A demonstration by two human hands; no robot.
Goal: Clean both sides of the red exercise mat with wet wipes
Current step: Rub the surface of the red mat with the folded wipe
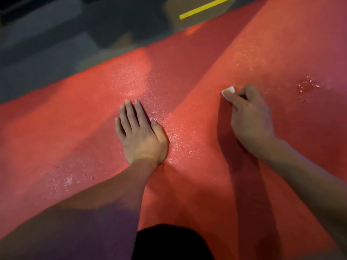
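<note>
left hand (140, 136) flat on mat (75, 132) mid-width, right hand (247, 117) with wipe (228, 91) to its right, tape strip (205, 7) on floor (47, 53) beyond far edge

Dark grey floor (47, 59) under red exercise mat (75, 132), yellow tape strip (205, 7) beyond.

The left hand (139, 135) lies flat near the middle of the frame, palm down, with its fingers straight, close together and pointing to the top of the frame; the thumb is drawn in beside the palm. Its bare forearm runs down to the lower left corner. The right hand (250, 119) is at the right of the middle, a little higher in the frame, well apart from the left one. Its fingers are curled and pinch a small white wipe (229, 91) at the fingertips. The right forearm, also bare, goes off toward the lower right edge.
</note>
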